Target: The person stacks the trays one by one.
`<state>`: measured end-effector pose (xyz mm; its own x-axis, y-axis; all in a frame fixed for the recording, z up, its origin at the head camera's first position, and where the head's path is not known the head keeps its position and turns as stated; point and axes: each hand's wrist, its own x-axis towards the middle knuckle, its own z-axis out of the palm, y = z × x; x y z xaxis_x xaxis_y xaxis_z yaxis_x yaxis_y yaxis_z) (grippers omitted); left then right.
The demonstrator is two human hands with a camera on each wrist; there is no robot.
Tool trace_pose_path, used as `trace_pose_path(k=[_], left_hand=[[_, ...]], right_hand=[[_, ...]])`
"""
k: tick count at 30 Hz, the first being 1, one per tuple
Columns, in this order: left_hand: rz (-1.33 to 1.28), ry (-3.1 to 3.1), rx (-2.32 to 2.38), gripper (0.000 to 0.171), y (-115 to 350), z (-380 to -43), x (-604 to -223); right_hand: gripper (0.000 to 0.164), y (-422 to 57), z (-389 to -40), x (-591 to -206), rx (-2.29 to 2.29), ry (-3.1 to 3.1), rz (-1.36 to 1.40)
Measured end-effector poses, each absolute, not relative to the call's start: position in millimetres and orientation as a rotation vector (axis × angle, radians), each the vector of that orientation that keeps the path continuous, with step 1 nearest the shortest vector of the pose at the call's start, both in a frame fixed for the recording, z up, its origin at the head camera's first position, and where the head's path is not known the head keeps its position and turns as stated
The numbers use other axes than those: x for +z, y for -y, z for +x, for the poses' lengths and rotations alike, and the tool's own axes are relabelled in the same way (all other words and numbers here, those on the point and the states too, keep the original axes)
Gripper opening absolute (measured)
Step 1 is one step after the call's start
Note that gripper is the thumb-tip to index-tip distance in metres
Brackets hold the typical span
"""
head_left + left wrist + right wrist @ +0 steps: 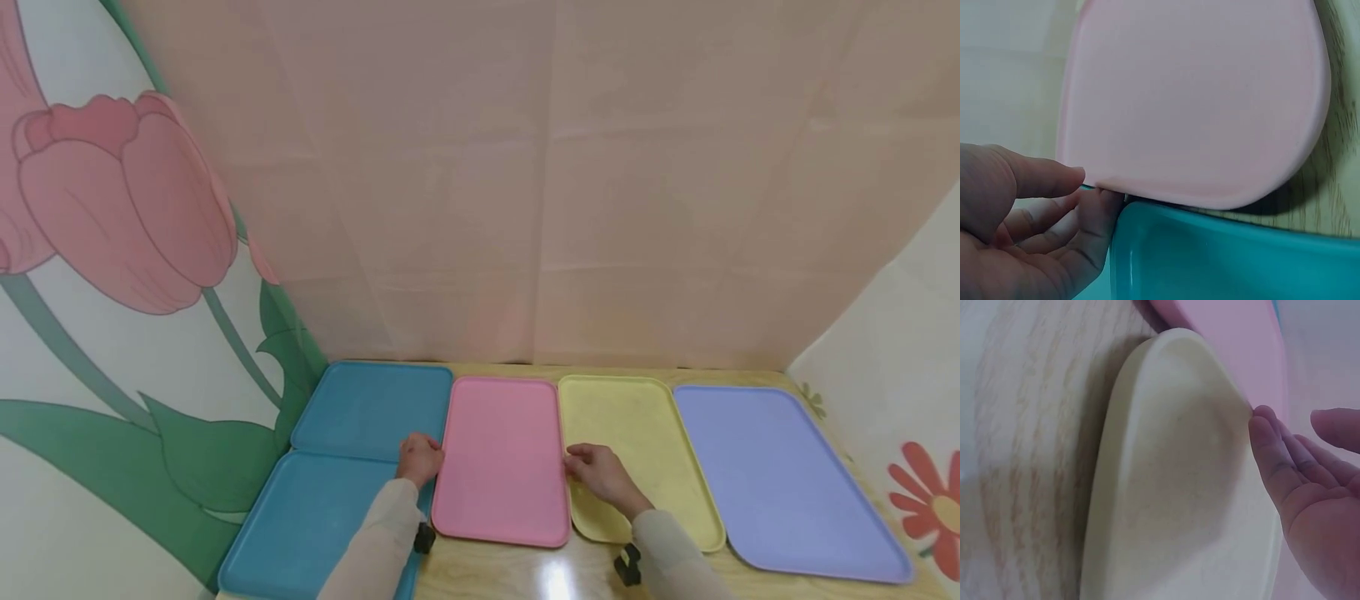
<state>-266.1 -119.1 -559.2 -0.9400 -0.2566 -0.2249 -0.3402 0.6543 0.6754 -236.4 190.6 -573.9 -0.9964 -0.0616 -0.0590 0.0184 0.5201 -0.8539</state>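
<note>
A pink tray [501, 458] lies between two teal trays, one behind the other, and a yellow tray [633, 417]. My left hand [420, 458] is at the pink tray's left edge, over the front teal tray [315, 525]. In the left wrist view its thumb overlaps the pink rim and its curled fingertips [1107, 195] tuck in at the rim's underside. My right hand [603, 477] reaches over the yellow tray to the pink tray's right edge. Its fingers [1266, 434] are extended, tips right where the pink and yellow rims meet, with the thumb held apart.
Behind the front teal tray lies the rear teal tray [378, 408]. A purple tray [787, 475] lies at the far right. All rest on a wood-grain table [491, 575]. A beige sheet [540, 183] hangs behind, with flower-patterned walls at both sides.
</note>
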Motion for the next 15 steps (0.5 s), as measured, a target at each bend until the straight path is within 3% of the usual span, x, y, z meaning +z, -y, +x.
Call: trace_pose_path(k=[15], left_hand=[[-0.486,-2.771,1.242,0.005,118.0,-266.7,-559.9]], right_hand=[[0.026,-187.7,-237.2,-576.9,-1.677,-2.508,0.018]])
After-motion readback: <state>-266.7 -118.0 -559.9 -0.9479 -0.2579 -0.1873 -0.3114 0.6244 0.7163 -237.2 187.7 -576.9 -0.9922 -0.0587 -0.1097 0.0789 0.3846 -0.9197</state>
